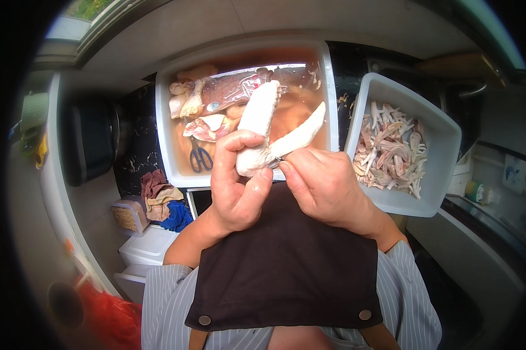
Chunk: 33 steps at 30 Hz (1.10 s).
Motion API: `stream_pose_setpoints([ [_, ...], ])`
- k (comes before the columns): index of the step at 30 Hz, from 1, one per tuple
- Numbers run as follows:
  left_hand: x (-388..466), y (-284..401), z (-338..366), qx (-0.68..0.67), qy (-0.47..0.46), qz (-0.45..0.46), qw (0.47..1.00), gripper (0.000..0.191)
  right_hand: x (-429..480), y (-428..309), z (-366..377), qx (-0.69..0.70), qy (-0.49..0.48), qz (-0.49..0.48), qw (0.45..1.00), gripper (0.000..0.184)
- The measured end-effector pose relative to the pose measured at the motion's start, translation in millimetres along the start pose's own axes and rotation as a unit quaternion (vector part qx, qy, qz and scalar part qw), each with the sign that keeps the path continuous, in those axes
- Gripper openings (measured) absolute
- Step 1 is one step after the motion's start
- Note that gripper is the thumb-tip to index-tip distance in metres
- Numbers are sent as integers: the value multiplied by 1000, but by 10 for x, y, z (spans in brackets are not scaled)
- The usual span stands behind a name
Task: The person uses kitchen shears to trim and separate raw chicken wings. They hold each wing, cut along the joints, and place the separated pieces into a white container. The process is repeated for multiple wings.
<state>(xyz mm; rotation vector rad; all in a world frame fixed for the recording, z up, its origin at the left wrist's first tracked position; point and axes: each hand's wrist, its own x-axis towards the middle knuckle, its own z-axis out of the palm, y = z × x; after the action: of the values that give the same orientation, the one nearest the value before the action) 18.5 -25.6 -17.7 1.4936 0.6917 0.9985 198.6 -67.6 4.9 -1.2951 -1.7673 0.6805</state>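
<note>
My left hand (241, 188) grips a pale, plucked poultry wing (258, 109) at its bent joint, fingers behind and thumb in front. The wing's two sections spread upward in a V. At the joint my right hand (324, 179) pinches thumb and forefinger together on a small metal tool (278, 160); only its tip shows, so its kind is unclear. Behind the wing stands a white plastic tub (161, 131) of reddish water. In it lie chicken drumsticks (193, 99), a raw poultry piece (206, 127), a clear plastic-wrapped pack (228, 92) and dark-handled scissors (201, 159).
To the right, a second white tub (437, 183) holds a heap of chicken feet (394, 148). Crumpled cloths (164, 199) and a clear plastic box (131, 216) sit at the left. A dark appliance (90, 140) stands farther left on the black countertop (136, 131).
</note>
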Motion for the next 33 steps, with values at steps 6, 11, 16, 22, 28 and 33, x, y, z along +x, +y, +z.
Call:
stream_pose_setpoints([
  [6, -10, 4, 3, -5, 8, -1, 1000, 41, -14, -21, -8, 5, -12, 14, 1000, 4],
  [11, -6, 3, 24, 8, 32, 3, 999, 39, -35, -38, -39, -2, -35, 25, 999, 6],
  [16, -16, 1, 71, 9, 41, 0, 999, 41, -17, -66, -18, -2, -9, 28, 1000, 14],
  [22, -40, -35, 51, 9, 31, -13, 999, 45, -8, -92, -66, -18, -59, 47, 997, 13],
  [28, -80, -60, 55, 8, 20, -19, 1000, 46, 6, -95, -28, -19, -29, 32, 999, 13],
  [33, -78, -61, 54, 22, 20, -15, 999, 47, 7, -79, -41, -53, -38, 18, 998, 14],
])
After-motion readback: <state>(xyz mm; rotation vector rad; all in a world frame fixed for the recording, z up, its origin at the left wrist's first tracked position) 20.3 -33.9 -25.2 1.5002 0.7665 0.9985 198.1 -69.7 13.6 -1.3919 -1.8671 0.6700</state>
